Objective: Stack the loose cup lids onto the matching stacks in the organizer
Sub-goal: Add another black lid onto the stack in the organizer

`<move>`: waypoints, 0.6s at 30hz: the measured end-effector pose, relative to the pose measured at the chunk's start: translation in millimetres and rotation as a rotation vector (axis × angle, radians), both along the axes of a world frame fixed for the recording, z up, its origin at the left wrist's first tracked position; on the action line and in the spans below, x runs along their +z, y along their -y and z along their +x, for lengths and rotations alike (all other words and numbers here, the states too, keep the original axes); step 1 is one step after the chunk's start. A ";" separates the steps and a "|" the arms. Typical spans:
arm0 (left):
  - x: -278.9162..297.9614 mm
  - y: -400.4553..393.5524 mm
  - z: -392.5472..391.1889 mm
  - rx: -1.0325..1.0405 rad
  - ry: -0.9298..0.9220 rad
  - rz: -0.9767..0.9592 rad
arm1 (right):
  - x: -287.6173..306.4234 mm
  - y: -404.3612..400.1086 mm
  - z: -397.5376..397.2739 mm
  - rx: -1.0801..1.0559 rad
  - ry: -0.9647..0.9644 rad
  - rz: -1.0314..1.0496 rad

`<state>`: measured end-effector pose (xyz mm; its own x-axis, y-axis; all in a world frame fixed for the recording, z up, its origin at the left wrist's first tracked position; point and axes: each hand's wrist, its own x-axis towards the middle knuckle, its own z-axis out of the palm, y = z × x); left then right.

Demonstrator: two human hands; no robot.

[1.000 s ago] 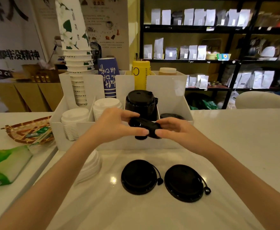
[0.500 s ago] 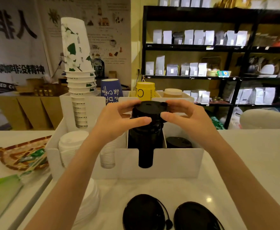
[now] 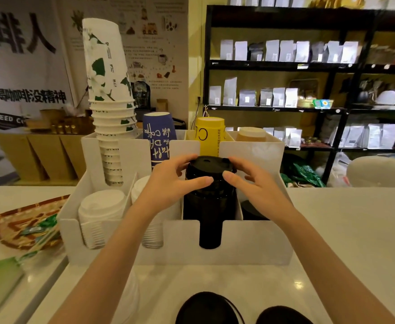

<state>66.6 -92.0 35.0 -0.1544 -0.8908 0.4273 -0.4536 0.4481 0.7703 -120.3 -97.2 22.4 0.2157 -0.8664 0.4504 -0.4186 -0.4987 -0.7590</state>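
Both hands pinch the black lid [image 3: 209, 165] atop the black stack [image 3: 210, 202]: left hand [image 3: 168, 183] at 9 o'clock, right hand [image 3: 256, 183] at 3; stack axis is vertical.

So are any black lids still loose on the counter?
Yes, two black lids lie on the counter at the bottom edge, in front of the organizer.

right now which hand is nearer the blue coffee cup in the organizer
Left. The left hand grips the black lid stack just below the blue cup; the right hand holds the stack's far side.
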 end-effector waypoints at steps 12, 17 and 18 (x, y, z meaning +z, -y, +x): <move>0.0 4.1 1.6 -0.059 0.017 0.088 | -3.8 2.6 -1.4 -0.006 0.033 0.087; -0.6 1.2 -0.8 -0.052 0.103 0.064 | -3.9 0.7 -1.8 0.017 0.034 0.093; -0.8 0.8 -0.7 -0.048 0.119 0.061 | -3.6 -0.1 -1.6 0.008 0.022 0.078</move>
<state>65.9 -92.8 34.2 -0.2444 -0.9048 0.3486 -0.5227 0.4258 0.7386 -121.9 -97.0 18.8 0.2130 -0.8974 0.3864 -0.3977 -0.4408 -0.8047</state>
